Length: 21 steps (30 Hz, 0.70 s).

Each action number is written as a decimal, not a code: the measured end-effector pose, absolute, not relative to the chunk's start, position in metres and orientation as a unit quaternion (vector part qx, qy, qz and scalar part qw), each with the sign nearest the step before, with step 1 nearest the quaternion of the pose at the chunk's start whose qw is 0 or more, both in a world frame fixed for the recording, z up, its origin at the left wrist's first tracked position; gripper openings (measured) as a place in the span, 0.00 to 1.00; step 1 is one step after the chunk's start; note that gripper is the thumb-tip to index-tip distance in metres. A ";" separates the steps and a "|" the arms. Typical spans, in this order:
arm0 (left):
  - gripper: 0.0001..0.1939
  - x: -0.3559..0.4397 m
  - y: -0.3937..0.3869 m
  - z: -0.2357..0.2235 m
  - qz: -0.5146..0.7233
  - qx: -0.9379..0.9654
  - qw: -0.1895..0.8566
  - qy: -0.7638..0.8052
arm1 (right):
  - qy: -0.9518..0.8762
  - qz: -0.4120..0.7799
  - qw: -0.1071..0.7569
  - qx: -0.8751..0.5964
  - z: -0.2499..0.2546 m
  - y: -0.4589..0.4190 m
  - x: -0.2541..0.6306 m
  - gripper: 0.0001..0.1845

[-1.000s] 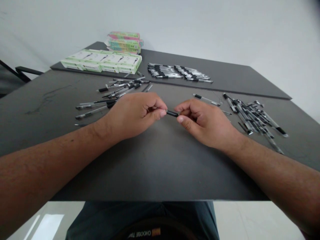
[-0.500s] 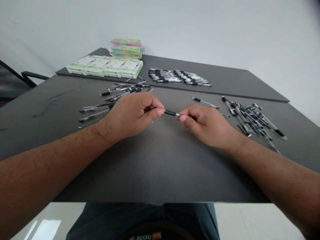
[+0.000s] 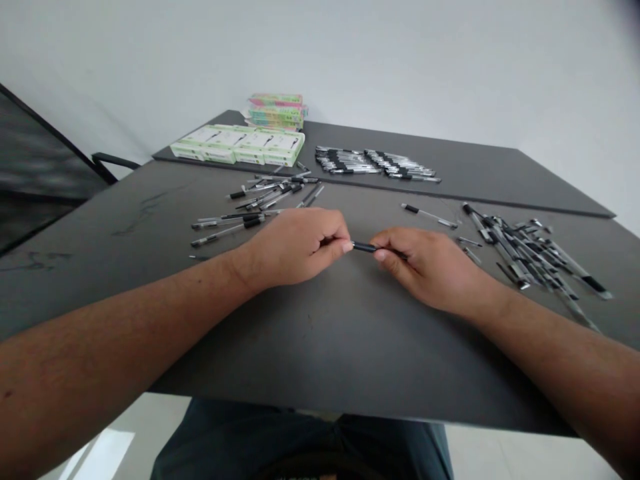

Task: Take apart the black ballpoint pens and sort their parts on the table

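Observation:
Between my two hands, above the dark grey table [image 3: 300, 347], is a pen [image 3: 364, 247] with a black grip. My left hand [image 3: 307, 243] is closed, pinching the pen's left part between thumb and fingers. The fingers of my right hand [image 3: 427, 267] pinch its right part, and a dark tip shows past them. Much of the pen is hidden inside the hands. Beyond my left hand lies a loose pile of pens and clear barrels [image 3: 270, 193]. To the right of my right hand lies another jumbled pile of pen parts [image 3: 530, 250].
Two neat rows of pens [image 3: 350, 161] lie on a raised dark board [image 3: 480, 173] at the back. Green-and-white boxes [image 3: 240, 143] stand at the back left, with a stack of colourful packs [image 3: 277, 112] behind them. A single pen [image 3: 427, 215] lies apart. At left is a black chair [image 3: 45, 167].
The camera view has shifted, so everything appears farther right and slightly lower. My right fingers have slid along the pen onto its black grip, and a dark tip now shows beyond them.

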<state>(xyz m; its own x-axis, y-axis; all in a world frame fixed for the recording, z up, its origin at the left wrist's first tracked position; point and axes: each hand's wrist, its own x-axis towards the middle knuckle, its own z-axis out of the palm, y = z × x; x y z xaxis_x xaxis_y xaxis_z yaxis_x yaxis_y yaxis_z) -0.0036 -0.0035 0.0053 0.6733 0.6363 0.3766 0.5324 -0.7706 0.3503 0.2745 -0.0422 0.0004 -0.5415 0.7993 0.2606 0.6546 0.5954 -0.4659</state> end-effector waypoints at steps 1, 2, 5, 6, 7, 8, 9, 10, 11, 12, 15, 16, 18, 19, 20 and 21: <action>0.11 -0.003 -0.004 0.004 0.242 0.913 0.105 0.312 | -0.866 0.175 0.218 -0.415 0.001 -0.042 0.275 0.14; 0.11 -0.003 -0.004 0.004 0.242 0.916 0.103 0.302 | -0.866 0.194 0.209 -0.410 0.002 -0.041 0.276 0.15; 0.10 -0.003 -0.006 0.003 0.255 0.918 0.103 0.286 | -0.861 0.208 0.208 -0.415 0.001 -0.042 0.276 0.14; 0.10 -0.003 -0.006 0.002 0.260 0.916 0.104 0.286 | -0.861 0.190 0.214 -0.420 0.000 -0.042 0.276 0.13; 0.09 -0.004 -0.006 0.002 0.263 0.915 0.105 0.287 | -0.863 0.169 0.218 -0.423 -0.001 -0.042 0.276 0.11; 0.09 -0.004 -0.006 0.001 0.263 0.916 0.105 0.284 | -0.867 0.150 0.219 -0.422 -0.003 -0.043 0.275 0.11; 0.09 -0.004 -0.006 0.000 0.261 0.919 0.105 0.276 | -0.871 0.139 0.219 -0.418 -0.005 -0.043 0.275 0.11; 0.08 -0.005 -0.006 0.000 0.259 0.923 0.103 0.265 | -0.875 0.137 0.217 -0.410 -0.006 -0.043 0.275 0.11; 0.08 -0.005 -0.005 0.000 0.256 0.928 0.101 0.251 | -0.880 0.142 0.214 -0.401 -0.007 -0.042 0.275 0.12; 0.09 -0.005 -0.005 -0.001 0.256 0.932 0.100 0.238 | -0.883 0.150 0.210 -0.392 -0.008 -0.042 0.275 0.13; 0.09 -0.005 -0.005 -0.001 0.259 0.934 0.102 0.222 | -0.890 0.162 0.200 -0.377 -0.007 -0.041 0.275 0.13; 0.09 -0.005 -0.004 -0.002 0.258 0.934 0.106 0.223 | -0.890 0.161 0.197 -0.377 -0.007 -0.041 0.275 0.12; 0.08 -0.006 -0.003 -0.003 0.251 0.933 0.121 0.229 | -0.890 0.156 0.192 -0.382 -0.007 -0.041 0.275 0.12; 0.09 -0.006 -0.002 -0.003 0.249 0.931 0.129 0.235 | -0.890 0.153 0.190 -0.386 -0.008 -0.041 0.275 0.12; 0.09 -0.007 -0.001 -0.004 0.251 0.927 0.136 0.242 | -0.889 0.150 0.188 -0.389 -0.009 -0.040 0.276 0.12; 0.11 -0.009 0.001 -0.004 0.254 0.923 0.140 0.252 | -0.888 0.145 0.188 -0.394 -0.009 -0.039 0.276 0.12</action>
<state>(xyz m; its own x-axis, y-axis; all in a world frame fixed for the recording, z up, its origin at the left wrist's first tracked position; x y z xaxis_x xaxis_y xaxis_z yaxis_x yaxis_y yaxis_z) -0.0086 0.0009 -0.0039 0.7442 0.5359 0.3987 0.3935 -0.8341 0.3866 0.2762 -0.0393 -0.0091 -0.6186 0.7544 0.2195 0.6449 0.6472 -0.4065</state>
